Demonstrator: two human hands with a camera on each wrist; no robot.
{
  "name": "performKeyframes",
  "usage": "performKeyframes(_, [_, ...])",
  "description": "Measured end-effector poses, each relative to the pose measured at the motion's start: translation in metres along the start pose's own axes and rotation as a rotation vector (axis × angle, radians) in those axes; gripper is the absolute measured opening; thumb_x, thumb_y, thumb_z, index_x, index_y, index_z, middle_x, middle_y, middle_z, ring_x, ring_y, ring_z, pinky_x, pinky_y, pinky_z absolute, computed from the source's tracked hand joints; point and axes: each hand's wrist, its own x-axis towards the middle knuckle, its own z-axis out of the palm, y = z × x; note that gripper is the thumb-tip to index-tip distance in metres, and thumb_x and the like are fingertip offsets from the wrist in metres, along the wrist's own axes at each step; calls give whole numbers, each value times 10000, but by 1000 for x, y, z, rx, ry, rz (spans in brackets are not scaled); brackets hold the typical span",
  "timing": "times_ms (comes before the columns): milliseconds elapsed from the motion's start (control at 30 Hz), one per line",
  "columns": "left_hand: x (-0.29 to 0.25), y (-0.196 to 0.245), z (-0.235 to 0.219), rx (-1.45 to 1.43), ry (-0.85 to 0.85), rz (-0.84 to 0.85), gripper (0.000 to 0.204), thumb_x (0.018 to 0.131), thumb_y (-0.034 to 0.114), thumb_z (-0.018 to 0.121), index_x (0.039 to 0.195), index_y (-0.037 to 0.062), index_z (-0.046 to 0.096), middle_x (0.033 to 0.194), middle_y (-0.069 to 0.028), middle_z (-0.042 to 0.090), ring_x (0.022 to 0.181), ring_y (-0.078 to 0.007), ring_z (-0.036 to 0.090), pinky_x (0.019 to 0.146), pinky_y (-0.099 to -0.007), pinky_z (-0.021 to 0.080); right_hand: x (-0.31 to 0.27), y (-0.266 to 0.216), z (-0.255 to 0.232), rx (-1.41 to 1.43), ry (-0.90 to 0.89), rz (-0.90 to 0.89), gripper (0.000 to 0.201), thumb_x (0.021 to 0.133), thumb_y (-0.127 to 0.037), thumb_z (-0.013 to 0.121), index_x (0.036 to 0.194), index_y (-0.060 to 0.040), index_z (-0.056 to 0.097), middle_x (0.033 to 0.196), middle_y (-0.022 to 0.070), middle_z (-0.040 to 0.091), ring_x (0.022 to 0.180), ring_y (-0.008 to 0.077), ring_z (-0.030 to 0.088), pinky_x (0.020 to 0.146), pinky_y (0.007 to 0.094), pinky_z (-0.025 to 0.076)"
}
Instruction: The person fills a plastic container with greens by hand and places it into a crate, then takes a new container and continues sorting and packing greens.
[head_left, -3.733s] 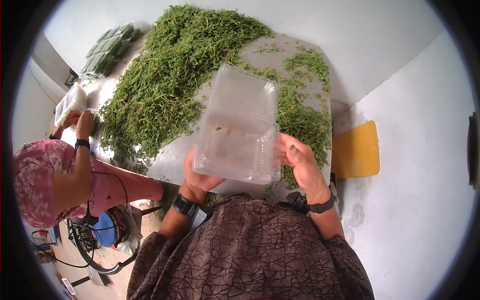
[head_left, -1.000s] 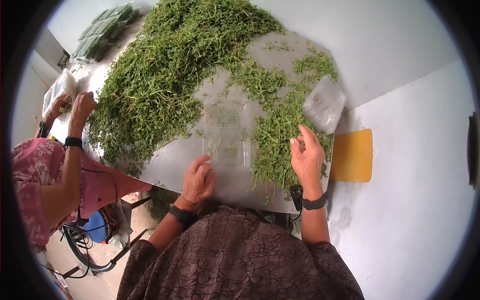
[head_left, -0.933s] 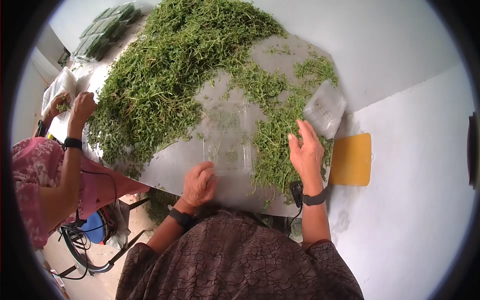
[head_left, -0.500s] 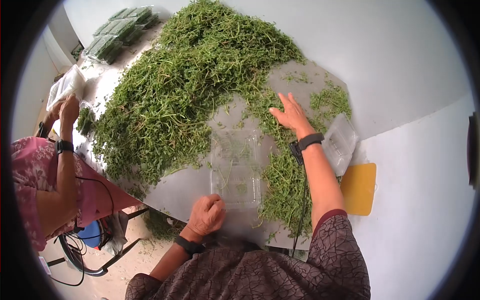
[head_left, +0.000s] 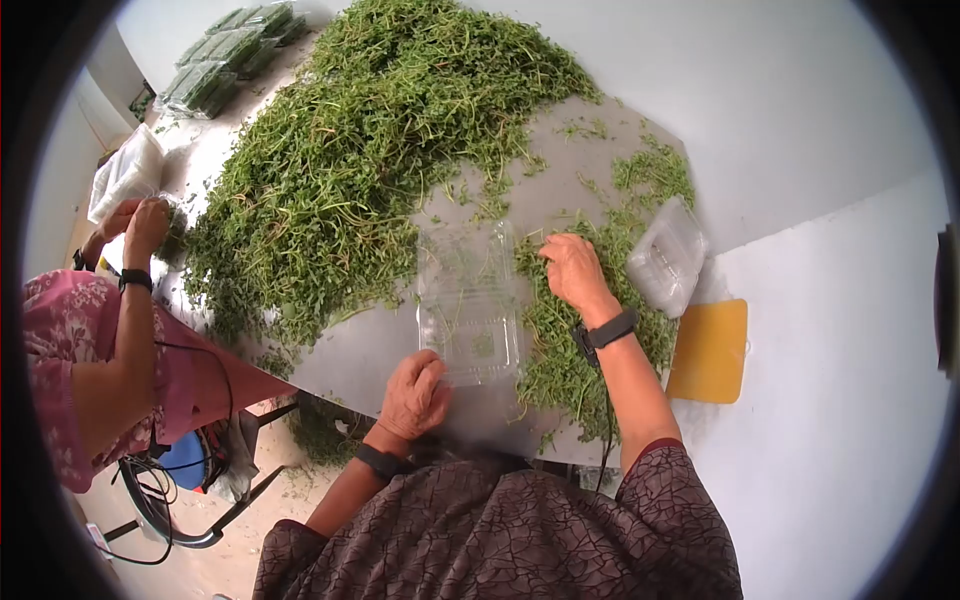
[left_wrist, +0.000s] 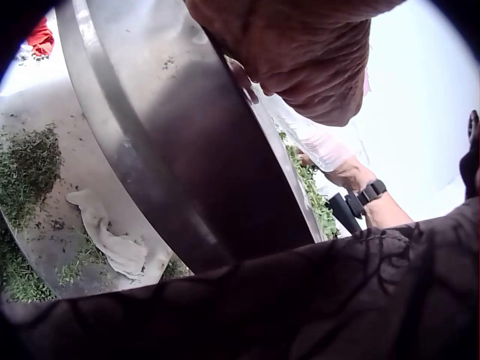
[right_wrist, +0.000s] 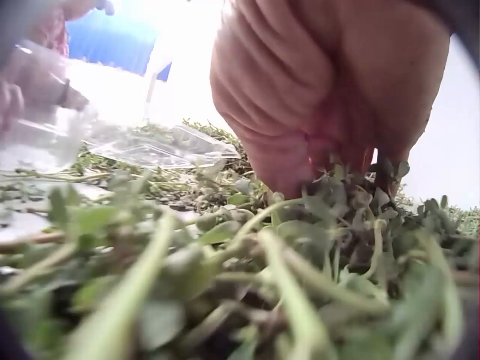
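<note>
My right hand (head_left: 575, 272) curls its fingers down into a spread of leafy green stems (head_left: 560, 350); the right wrist view shows its fingers (right_wrist: 281, 161) sunk among the leaves, tips hidden. Left of these greens lies an open clear plastic clamshell container (head_left: 470, 340), flat on the metal table (head_left: 350, 375), green bits showing through it. My left hand (head_left: 412, 395) rests loosely curled by the container's near left corner, fingertips right at its edge. In the left wrist view this hand (left_wrist: 300, 52) is close over the table edge.
A large heap of greens (head_left: 330, 180) covers the table's left and back. Another clear container (head_left: 668, 262) leans at the right edge, near a yellow board (head_left: 710, 350). Filled packs (head_left: 225, 60) stand back left. Another person (head_left: 100, 380) works at the left beside stacked containers (head_left: 125, 175).
The container, earlier in both hands, now lies on the table. My right hand reached forward over the greens, then came back with fingers curled into them. My left hand stays near the front edge.
</note>
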Motion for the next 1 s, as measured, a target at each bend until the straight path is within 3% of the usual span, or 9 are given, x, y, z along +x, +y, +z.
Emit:
performKeyframes(33, [0, -1, 0, 17, 1, -7, 422, 620, 10, 661, 1014, 41, 512, 1027, -140, 518, 894, -337, 551, 739, -393, 479, -12, 1, 1, -25, 24, -96, 186, 715, -6, 588, 867, -47, 687, 1085, 137, 631, 1110, 289, 515, 941, 429, 387])
performKeyframes(67, [0, -2, 0, 14, -5, -9, 420, 631, 15, 663, 1022, 40, 510, 1039, -143, 517, 909, -341, 550, 749, -391, 480, -26, -1, 6, -15, 189, -202, 102, 694, -1, 596, 755, -31, 672, 958, 101, 668, 1050, 267, 548, 888, 404, 405])
performKeyframes(233, [2, 2, 0, 11, 1, -3, 418, 648, 25, 670, 1033, 32, 506, 1051, -152, 516, 929, -345, 546, 766, -389, 479, -86, -28, -19, 67, 291, -127, 144, 711, 50, 563, 786, -14, 667, 941, 101, 675, 1044, 287, 565, 907, 395, 420])
performKeyframes(333, [1, 2, 2, -58, 15, 26, 397, 670, -3, 631, 1044, 34, 505, 1081, -163, 517, 960, -354, 548, 785, -401, 480, -116, -30, -30, 110, 429, 73, 139, 712, 51, 568, 786, -12, 667, 887, 95, 679, 983, 284, 591, 880, 387, 440])
performKeyframes(600, [-4, -3, 1, 59, -70, 259, 388, 659, -40, 584, 1034, 49, 539, 1075, -140, 527, 805, -280, 565, 700, -360, 488, -161, -36, -34, 252, 441, 314, 155, 721, 23, 605, 856, -15, 672, 954, 105, 668, 957, 274, 601, 834, 367, 478])
performKeyframes(700, [-5, -2, 1, 95, -78, 256, 398, 661, -38, 587, 1046, 51, 539, 1076, -137, 530, 801, -277, 567, 691, -358, 491, -162, -53, -32, 186, 462, 294, 220, 727, -39, 651, 946, -24, 664, 998, 121, 655, 951, 284, 598, 835, 369, 476])
performKeyframes(767, [-5, -1, 2, 102, -80, 227, 410, 666, -36, 592, 1062, 55, 532, 1082, -139, 532, 821, -287, 574, 698, -365, 495, -161, -69, -27, 50, 365, 223, 319, 714, -104, 694, 1021, -29, 645, 1013, 133, 641, 936, 284, 594, 825, 373, 475])
performKeyframes(833, [-2, 2, 3, 101, 50, 224, 431, 682, -29, 603, 1092, 66, 512, 1101, -145, 532, 864, -308, 584, 712, -378, 504, -159, -79, -19, 39, 365, 154, 319, 709, -132, 707, 1004, -28, 646, 927, 133, 628, 875, 301, 584, 782, 393, 476])
performKeyframes(1000, [-2, 0, 3, 106, 34, 210, 435, 700, -27, 605, 1110, 73, 499, 1112, -150, 532, 888, -318, 589, 702, -378, 512, -155, -75, 2, -94, 269, 84, 189, 688, -111, 693, 857, -46, 640, 770, 129, 556, 766, 323, 557, 675, 423, 467])
